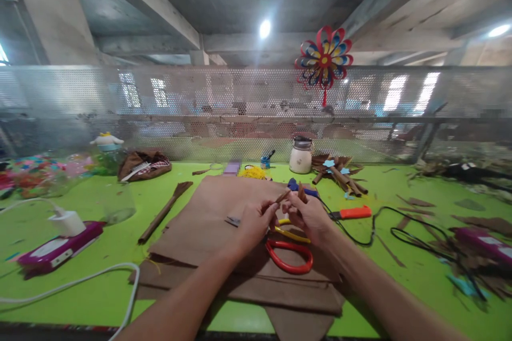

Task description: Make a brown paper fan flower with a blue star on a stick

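My left hand (258,219) and my right hand (309,216) meet over a stack of brown paper sheets (216,197). Both have their fingers pinched on a thin strip of brown paper (283,196), and a second brown tip rises by the right fingers. Scissors with one red and one yellow handle (288,268) lie on the sheets under my hands, their blades partly hidden by the left hand. Just beyond the right hand rests a dark blue tool (301,187), partly covered, perhaps a glue gun.
Left of the sheets lie a rolled brown paper stick (165,213) and a purple power strip (60,249). At the right are an orange-handled knife (354,212), a black cable (374,229) and paper scraps. A white jar (301,157) and a bundle of brown rolls (340,173) stand behind.
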The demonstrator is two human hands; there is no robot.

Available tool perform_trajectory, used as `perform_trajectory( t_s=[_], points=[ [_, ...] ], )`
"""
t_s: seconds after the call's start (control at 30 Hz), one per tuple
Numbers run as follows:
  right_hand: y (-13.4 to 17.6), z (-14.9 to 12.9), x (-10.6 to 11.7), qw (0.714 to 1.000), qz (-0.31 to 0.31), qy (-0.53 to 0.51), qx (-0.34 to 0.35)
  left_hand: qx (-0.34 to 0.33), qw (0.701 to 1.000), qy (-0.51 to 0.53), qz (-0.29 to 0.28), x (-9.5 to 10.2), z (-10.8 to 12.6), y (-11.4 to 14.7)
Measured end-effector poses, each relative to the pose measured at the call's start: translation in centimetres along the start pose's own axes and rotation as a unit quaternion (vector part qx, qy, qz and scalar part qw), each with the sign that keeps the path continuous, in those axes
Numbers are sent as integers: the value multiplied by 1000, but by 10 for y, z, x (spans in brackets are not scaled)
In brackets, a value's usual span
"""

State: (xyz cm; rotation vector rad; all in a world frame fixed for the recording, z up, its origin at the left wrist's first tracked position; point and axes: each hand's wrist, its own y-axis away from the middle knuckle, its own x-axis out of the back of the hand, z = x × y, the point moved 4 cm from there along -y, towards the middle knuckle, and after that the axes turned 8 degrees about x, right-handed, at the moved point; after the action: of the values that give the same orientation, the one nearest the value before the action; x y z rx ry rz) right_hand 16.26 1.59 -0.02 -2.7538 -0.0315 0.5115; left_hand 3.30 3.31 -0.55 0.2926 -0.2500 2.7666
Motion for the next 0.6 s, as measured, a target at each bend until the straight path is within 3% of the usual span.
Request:
perform_trajectory(
  t_s=[0.17, 0.27, 0.4, 0.5, 0.6],
  points=[
    [1, -6, 5, 999, 45, 3, 14, 15, 999, 20, 42, 7, -7, -6],
    [2, 2, 5, 995, 39, 90, 6, -45, 991, -107, 59, 8, -2, -2],
    [6, 16, -1, 990, 28, 138, 0, -129, 946, -292, 62, 1, 8, 14],
    [9, 17, 1, 993, 71, 96, -13, -155, 927, -339, 41, -7, 13, 21],
    [8, 15, 6, 996, 71, 44, -42, -159, 927, -339, 25, -11, 14, 22]
  ],
)
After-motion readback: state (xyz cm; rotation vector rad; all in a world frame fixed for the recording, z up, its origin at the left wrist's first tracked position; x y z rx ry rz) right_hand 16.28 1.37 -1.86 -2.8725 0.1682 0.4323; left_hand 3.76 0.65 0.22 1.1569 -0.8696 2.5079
